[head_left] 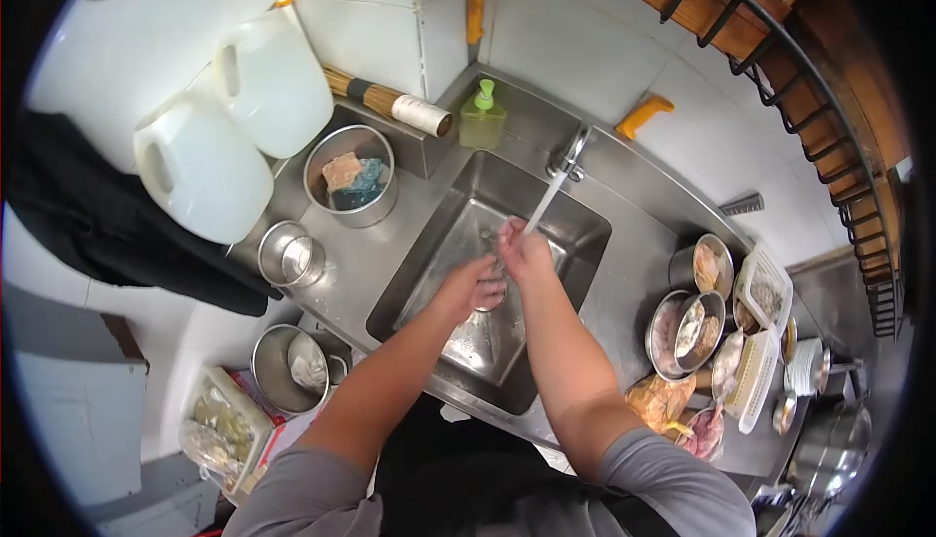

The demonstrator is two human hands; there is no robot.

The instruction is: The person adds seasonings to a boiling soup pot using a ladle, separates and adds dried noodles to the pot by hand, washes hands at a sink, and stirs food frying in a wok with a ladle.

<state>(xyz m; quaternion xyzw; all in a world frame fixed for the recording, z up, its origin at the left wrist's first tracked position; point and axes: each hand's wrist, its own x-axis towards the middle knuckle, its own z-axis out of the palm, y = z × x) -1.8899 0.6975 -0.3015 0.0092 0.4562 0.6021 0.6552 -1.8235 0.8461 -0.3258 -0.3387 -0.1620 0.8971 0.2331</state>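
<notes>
Both hands are over a steel sink [458, 342]. Water runs from the faucet [570, 157] in a thin stream onto my right hand [525, 247], which is under the flow with its fingers bent toward the left. Just left of it and a little lower is my left hand [475, 288], fingers apart and nothing in it. The two hands are close together. What my right hand holds, if anything, cannot be made out. A green soap bottle [483, 119] stands behind the sink's back left corner.
Left of the sink are a pot [351, 176] with cloths and a metal cup [291, 254]. White jugs [205, 166] stand at the far left. Bowls of food [685, 334], bags and baskets [762, 288] crowd the right counter. A black wire rack [829, 127] hangs at upper right.
</notes>
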